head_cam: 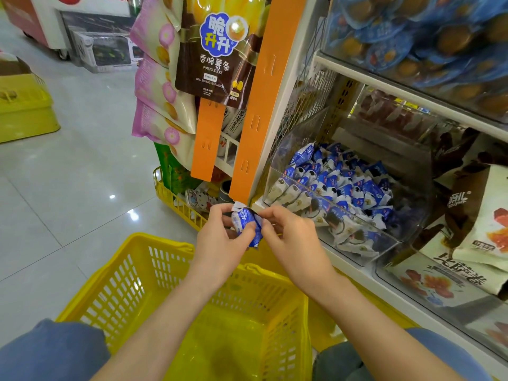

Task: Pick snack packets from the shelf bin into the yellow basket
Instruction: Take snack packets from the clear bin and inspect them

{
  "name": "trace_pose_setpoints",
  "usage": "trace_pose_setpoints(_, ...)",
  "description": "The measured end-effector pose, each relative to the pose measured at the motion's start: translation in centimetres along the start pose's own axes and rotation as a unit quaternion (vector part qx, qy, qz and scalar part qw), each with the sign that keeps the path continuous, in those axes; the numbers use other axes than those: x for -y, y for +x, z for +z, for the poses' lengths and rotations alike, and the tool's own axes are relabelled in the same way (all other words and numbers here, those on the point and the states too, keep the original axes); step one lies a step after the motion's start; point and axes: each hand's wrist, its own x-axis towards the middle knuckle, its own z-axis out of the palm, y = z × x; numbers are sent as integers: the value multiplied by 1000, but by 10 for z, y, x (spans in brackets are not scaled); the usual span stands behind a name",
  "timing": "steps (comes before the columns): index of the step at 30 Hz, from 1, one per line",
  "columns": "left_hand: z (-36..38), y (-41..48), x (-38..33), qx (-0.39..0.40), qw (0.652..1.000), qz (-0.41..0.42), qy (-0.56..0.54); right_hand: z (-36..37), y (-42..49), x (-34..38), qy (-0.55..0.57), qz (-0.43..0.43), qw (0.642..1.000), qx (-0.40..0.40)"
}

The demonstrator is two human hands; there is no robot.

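Yellow basket [115, 292] on the floor, directly under the hands | clear shelf bin [316, 192] at right, heaped with blue-and-white packets | left hand [220, 243] and right hand [291, 235] meet above the basket, fingers closed on snack packets [246, 225] | step: apparently mid-transfer | next: lower, let go over the basket

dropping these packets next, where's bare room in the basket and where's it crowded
The basket floor is bare between its mesh walls, just below the left hand and right hand gripping the packets. The bin is crowded.
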Motion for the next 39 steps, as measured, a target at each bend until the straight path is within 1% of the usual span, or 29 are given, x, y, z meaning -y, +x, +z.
trace_pose_setpoints(3,1,1,0,12,1000,-18,10,2,0,0,-26,3,1000,-9)
trace_pose_setpoints(5,0,2,0,11,999,-42,-18,3,1,1,-24,-7,1000,-8)
trace_pose_setpoints(7,-3,4,-1,3,987,-86,-135,3,2,2,29,-10,999,17)
trace_pose_setpoints(8,-4,5,-1,5,974,-109,-197,4,2,2,56,2,997,45)
trace_pose_setpoints(9,-6,6,-1,7,963,-128,-236,5,1,2,72,12,994,76)
trace_pose_setpoints(11,-10,7,-1,13,948,-151,-280,7,-1,3,70,5,991,110)
trace_pose_setpoints(13,-11,7,-1,26,937,-171,-302,8,-2,2,61,-8,993,100)
trace_pose_setpoints(14,-11,7,-1,29,940,-172,-293,6,0,2,59,-10,994,92)
trace_pose_setpoints(15,-11,7,0,22,954,-160,-252,3,1,3,55,-10,995,87)
trace_pose_setpoints(16,-12,7,-1,9,974,-129,-184,0,3,3,48,-12,995,84)
trace_pose_setpoints(17,-13,7,-1,-1,991,-80,-105,-3,4,3,39,-12,995,86)
trace_pose_setpoints(18,-13,7,-2,0,999,-21,-36,-7,5,3,30,-11,995,91)
trace_pose_setpoints(20,-15,4,-6,36,995,79,54,-14,7,4,28,1,994,102)
trace_pose_setpoints(22,-15,-1,-8,63,984,125,106,-20,9,3,83,36,991,96)
trace_pose_setpoints(24,-14,-4,-7,56,984,125,113,-21,10,2,166,86,979,82)
trace_pose_setpoints(25,-14,-4,-6,43,985,122,116,-20,10,3,184,104,974,81)
trace_pose_setpoints(29,-14,-5,-4,12,985,116,125,-7,5,4,173,134,971,98)
trace_pose_setpoints(31,-13,-5,-5,27,989,104,100,-7,6,4,177,132,970,99)
trace_pose_setpoints(33,-13,-4,-7,58,994,77,50,-12,10,5,181,129,970,102)
trace_pose_setpoints(36,-14,-3,-9,94,994,51,5,-18,13,4,196,132,964,122)
trace_pose_setpoints(39,-14,-4,-12,110,993,19,-36,-21,13,5,212,134,960,123)
